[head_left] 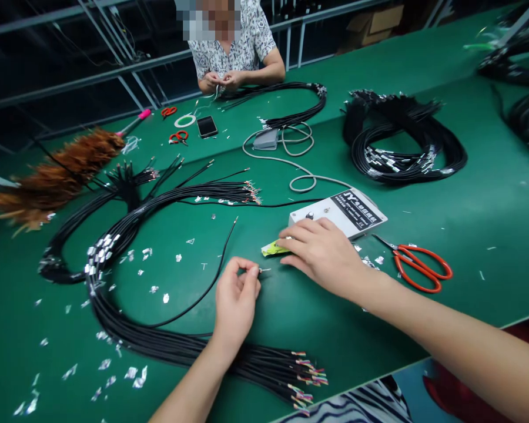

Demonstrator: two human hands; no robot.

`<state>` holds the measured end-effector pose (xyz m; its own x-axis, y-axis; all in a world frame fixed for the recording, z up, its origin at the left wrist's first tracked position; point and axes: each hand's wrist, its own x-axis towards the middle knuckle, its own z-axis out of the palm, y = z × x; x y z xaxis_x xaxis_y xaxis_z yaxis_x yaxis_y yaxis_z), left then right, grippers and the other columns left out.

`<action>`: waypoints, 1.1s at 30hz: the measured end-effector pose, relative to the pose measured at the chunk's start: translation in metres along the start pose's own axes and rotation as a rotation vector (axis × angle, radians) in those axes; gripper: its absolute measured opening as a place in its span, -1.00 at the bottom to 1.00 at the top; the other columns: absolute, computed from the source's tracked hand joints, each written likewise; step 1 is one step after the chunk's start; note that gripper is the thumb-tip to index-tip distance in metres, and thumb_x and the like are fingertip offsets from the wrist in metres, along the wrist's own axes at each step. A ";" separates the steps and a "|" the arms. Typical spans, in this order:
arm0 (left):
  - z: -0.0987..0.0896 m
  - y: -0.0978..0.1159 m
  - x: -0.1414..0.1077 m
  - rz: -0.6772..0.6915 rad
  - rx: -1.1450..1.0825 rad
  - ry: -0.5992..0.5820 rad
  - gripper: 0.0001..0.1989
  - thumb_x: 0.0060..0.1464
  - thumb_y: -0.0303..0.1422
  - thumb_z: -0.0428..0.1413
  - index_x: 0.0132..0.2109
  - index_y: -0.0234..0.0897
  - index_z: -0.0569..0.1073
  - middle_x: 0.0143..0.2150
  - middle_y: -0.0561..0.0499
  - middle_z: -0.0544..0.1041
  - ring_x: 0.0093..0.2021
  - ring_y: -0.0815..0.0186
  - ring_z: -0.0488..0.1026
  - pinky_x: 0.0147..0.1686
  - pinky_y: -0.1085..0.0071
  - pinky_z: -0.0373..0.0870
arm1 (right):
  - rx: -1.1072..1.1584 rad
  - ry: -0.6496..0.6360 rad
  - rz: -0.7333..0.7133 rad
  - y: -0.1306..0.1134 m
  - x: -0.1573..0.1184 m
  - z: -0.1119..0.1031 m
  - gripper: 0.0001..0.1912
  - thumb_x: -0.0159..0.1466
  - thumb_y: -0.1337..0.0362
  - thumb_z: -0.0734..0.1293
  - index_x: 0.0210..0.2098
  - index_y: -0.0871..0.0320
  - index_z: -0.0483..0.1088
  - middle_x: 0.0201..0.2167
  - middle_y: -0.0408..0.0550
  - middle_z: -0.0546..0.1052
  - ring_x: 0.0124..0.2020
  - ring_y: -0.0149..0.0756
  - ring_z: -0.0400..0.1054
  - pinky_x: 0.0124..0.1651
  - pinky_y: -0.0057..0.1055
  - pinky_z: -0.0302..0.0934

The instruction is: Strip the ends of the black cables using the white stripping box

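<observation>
The left hand (238, 294) is closed, thumb against fingers, gripping a thin, pale wire end (266, 269) above the green tabletop (264, 314), just left of the yellow-green flat tab (273, 248) at the white rectangular control box (341, 214). The right hand (320, 252) has its fingers bent at the tab; whether it grips it cannot be determined.
</observation>
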<state>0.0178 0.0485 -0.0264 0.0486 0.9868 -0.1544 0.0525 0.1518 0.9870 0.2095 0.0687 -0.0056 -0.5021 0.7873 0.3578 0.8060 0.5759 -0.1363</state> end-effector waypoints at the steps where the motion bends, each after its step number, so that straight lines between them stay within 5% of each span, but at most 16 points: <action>1: 0.000 0.001 0.005 0.006 -0.004 0.003 -0.72 0.05 -0.17 0.20 -0.38 -0.26 0.33 -0.66 0.22 0.21 -0.67 0.50 0.12 -0.67 0.60 0.02 | -0.024 -0.055 0.008 0.003 0.006 0.000 -0.80 0.24 0.26 0.46 -0.16 0.18 0.50 -0.10 -0.01 0.59 -0.09 -0.14 0.35 -0.19 -0.27 -0.01; 6: 0.003 0.000 0.022 0.024 -0.004 0.037 -0.71 0.02 -0.17 0.21 -0.38 -0.26 0.31 -0.63 0.22 0.23 -0.68 0.52 0.15 -0.67 0.60 0.04 | -0.050 -0.235 0.042 0.010 0.026 0.008 -0.91 0.21 0.28 0.48 -0.32 0.12 0.50 -0.32 -0.07 0.60 -0.09 -0.11 0.32 -0.16 -0.22 -0.05; 16: 0.011 -0.015 0.032 0.045 0.081 0.092 -0.79 0.08 -0.27 0.15 -0.39 -0.21 0.28 -0.65 0.23 0.22 -0.67 0.47 0.15 -0.65 0.55 0.05 | -0.092 -0.150 0.017 0.010 0.024 0.015 -0.85 0.24 0.43 0.38 -0.44 0.09 0.46 -0.44 -0.14 0.54 -0.17 -0.20 0.28 -0.04 -0.16 -0.08; 28: 0.012 -0.020 0.033 0.046 0.168 0.070 -0.83 0.11 -0.27 0.10 -0.37 -0.20 0.27 -0.61 0.22 0.22 -0.65 0.45 0.17 -0.61 0.51 0.07 | -0.113 -0.204 0.035 0.005 0.024 0.009 -0.96 0.25 0.35 0.39 -0.34 0.12 0.46 -0.35 -0.05 0.57 -0.08 -0.11 0.29 0.04 -0.08 -0.08; 33: 0.010 -0.020 0.033 0.041 0.160 0.063 -0.82 0.10 -0.25 0.11 -0.36 -0.20 0.28 -0.61 0.21 0.24 -0.65 0.44 0.17 -0.62 0.52 0.06 | 0.040 0.020 0.092 0.012 -0.004 -0.010 -0.87 0.35 0.29 0.31 -0.13 0.10 0.46 -0.09 -0.02 0.60 0.01 -0.07 0.36 0.06 -0.07 -0.03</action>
<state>0.0287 0.0771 -0.0512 -0.0089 0.9943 -0.1061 0.2097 0.1056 0.9721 0.2240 0.0703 0.0007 -0.4203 0.8329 0.3601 0.8350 0.5103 -0.2058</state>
